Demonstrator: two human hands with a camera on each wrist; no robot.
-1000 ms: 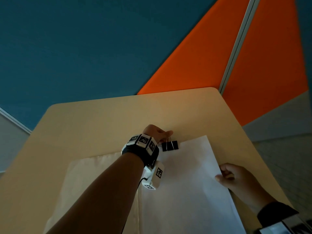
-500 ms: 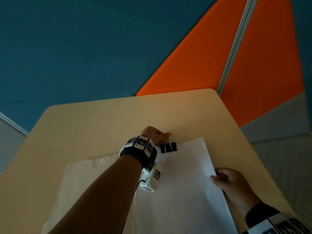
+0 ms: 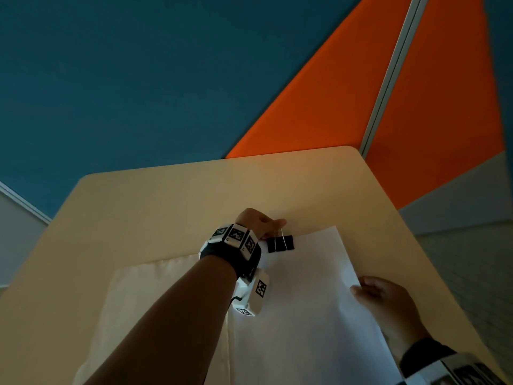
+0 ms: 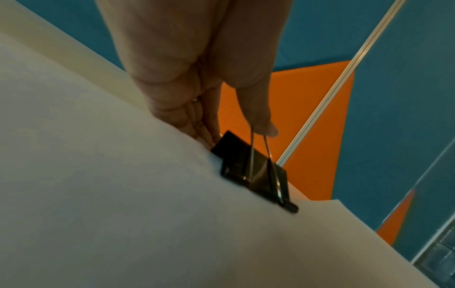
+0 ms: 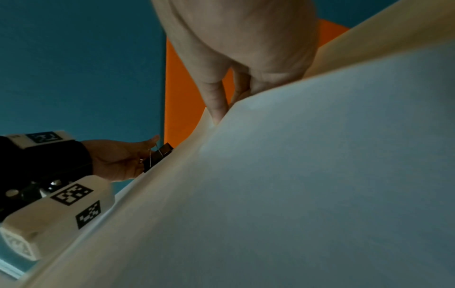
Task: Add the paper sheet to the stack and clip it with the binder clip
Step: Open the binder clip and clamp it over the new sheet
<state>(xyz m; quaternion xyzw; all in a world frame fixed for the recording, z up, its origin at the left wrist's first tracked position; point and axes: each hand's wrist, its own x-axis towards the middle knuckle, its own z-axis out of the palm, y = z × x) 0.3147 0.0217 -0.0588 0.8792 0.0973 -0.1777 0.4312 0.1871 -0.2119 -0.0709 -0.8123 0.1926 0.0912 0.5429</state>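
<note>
A white paper stack point(image 3: 302, 307) lies on the tan table point(image 3: 172, 201). A black binder clip point(image 3: 280, 243) sits at the stack's far left corner, its mouth over the paper edge in the left wrist view point(image 4: 256, 171). My left hand point(image 3: 262, 222) pinches the clip's wire handles point(image 4: 258, 148) between thumb and fingers. My right hand point(image 3: 380, 298) grips the stack's right edge, thumb on top of the paper point(image 5: 216, 109), fingers below. The clip also shows small in the right wrist view point(image 5: 158, 156).
A cream cloth or sheet point(image 3: 155, 309) lies under my left forearm, left of the stack. Blue and orange wall panels point(image 3: 319, 101) rise behind the table's far edge. Bare tabletop shows beyond the clip.
The left hand and clip have stayed at the stack's far corner, barely shifting. The right hand has slid slightly toward me along the right edge of the paper.
</note>
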